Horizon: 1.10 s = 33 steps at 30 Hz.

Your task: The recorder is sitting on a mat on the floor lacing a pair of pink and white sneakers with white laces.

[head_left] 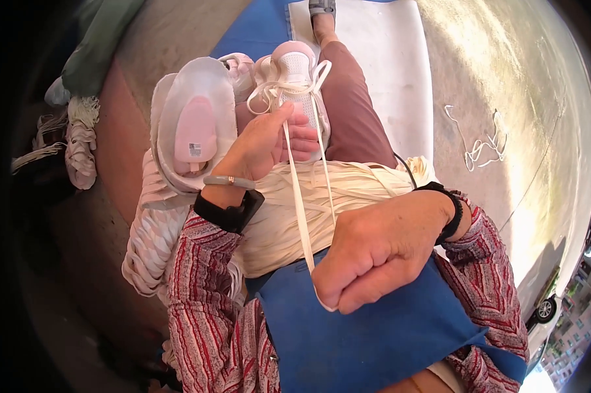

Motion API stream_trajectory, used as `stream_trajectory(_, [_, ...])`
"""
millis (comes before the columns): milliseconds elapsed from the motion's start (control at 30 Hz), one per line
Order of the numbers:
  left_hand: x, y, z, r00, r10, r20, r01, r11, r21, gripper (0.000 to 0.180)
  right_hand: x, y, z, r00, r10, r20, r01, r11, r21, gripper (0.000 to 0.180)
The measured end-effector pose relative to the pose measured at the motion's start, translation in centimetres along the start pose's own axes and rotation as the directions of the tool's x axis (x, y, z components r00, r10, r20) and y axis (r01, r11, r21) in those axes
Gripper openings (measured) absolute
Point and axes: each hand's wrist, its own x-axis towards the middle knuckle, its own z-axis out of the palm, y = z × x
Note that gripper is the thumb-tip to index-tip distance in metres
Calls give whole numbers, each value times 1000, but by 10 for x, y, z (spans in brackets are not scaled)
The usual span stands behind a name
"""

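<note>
Over my lap, my right hand (377,259) is closed in a fist around a cream shoelace (297,190). Two taut strands run from the fist up to a white and pink sneaker (295,69), toe pointing away from me. Beside that shoe, my left hand (276,141) is open, palm turned up with the fingers loosely stretched behind the strands; its thumb touches or nearly touches one of them. Loops of lace lie across the sneaker's tongue. A thick bundle of cream laces (269,239) spreads over my lap, above a blue apron (367,327).
At left stand pale shoe parts with a pink insole (195,128), above a striped lace bundle (153,242). More laces (81,147) hang farther left. A loose lace (488,147) lies on the floor at right. My leg (354,98) stretches along a white mat (400,78).
</note>
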Motion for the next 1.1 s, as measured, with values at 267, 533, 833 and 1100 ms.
stream_trajectory(267, [-21,2,38,991,110,71,-109,994,-20,32,-47,19,-6,872,81,-482,-197,961,-195,25])
stream_trajectory(533, [-85,-15,100,577,626,525,-816,413,404,24,-51,44,-38,411,585,-699,-249,810,531,44])
stream_trajectory(833, [-75,-15,90,791,177,586,-575,540,614,26,-69,67,-52,547,516,-659,-181,842,508,24])
stream_trajectory(1100, [11,-4,-8,830,500,-245,-275,751,601,21,-55,60,-60,574,531,-624,-240,837,491,21])
